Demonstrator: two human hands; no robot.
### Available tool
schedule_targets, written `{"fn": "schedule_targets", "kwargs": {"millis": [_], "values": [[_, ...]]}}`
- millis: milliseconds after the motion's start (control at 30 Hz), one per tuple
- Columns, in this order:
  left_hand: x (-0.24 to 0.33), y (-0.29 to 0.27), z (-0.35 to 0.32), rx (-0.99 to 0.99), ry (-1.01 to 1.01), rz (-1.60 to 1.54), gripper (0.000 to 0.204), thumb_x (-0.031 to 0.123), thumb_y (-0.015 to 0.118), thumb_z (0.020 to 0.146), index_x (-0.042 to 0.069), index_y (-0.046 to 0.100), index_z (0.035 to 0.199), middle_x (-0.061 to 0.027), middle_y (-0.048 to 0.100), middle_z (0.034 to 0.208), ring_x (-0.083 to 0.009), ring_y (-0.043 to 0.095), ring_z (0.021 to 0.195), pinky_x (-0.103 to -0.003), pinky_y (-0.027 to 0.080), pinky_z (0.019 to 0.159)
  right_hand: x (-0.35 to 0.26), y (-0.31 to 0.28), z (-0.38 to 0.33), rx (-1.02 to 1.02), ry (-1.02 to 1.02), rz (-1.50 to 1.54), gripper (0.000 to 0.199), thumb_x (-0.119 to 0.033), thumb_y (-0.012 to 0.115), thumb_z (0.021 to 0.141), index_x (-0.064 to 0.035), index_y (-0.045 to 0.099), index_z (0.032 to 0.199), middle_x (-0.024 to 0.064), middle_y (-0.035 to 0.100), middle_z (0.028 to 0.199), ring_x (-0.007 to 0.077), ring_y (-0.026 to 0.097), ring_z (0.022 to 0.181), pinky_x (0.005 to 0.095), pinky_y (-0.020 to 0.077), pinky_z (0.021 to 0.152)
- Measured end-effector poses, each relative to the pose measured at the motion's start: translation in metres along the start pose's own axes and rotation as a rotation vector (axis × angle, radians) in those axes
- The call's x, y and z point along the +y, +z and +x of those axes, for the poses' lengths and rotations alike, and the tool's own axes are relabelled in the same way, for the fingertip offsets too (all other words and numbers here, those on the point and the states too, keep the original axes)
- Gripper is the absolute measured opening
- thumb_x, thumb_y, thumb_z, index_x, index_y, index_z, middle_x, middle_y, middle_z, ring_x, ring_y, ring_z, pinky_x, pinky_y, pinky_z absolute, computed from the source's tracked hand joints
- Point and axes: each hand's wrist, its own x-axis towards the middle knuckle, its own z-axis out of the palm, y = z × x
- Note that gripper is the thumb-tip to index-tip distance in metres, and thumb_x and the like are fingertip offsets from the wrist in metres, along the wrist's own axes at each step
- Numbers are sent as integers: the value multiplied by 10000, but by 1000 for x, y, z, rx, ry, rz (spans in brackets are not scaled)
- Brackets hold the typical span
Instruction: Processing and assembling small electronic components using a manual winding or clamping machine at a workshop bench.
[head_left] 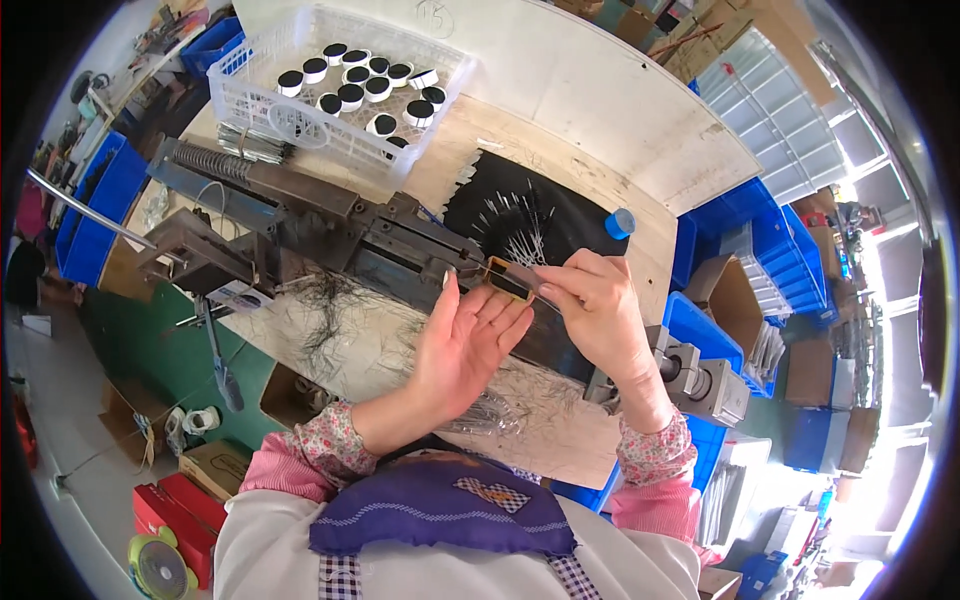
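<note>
Palm turned up, my left hand (462, 345) is open, its fingers stretched out just under a small rectangular piece with amber edges (513, 292). My right hand (600, 305) is closed in a pinch at the right side of that piece, beside the end of a long dark metal machine (400, 245). Whether the left fingertips bear the piece's weight, I cannot tell. Behind the hands lies a black sheet (575, 215) with many thin pale pins (520, 225) fanned out on it. A blue cap (620, 223) sits at the sheet's right corner.
A clear plastic crate (235, 95) with several black-topped white cylinders stands at the back left. Dark fine wires (325, 310) litter the wooden table (590, 440). A metal motor-like unit (705, 385) sits at its right edge. Blue bins (735, 225) stand beyond.
</note>
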Motion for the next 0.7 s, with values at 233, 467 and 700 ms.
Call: {"fn": "schedule_targets", "kwargs": {"millis": [233, 467, 700], "values": [[4, -2, 2, -22, 10, 75, 712, 568, 275, 983, -52, 399, 1310, -163, 457, 1361, -261, 372, 1339, -393, 232, 1153, -1, 4, 12, -14, -103, -60, 127, -68, 690, 755, -104, 717, 874, 28, 579, 724, 206, 572, 704, 340, 380, 732], [9, -3, 5, -85, -38, 68, 669, 557, 282, 991, -1, 437, 1325, -103, 477, 1360, -223, 391, 1312, -356, 234, 1134, 0, -5, 1, 24, -145, -122, 138, -75, 701, 748, -97, 715, 884, 23, 550, 714, 202, 546, 685, 334, 363, 753], [7, -4, 4, -98, -39, 44, 660, 555, 296, 989, -8, 457, 1294, -99, 500, 1323, -227, 417, 1289, -355, 251, 1130, -1, -4, 0, 40, -183, -136, 138, -69, 691, 741, -93, 712, 875, 29, 537, 714, 200, 551, 700, 336, 359, 770]]}}
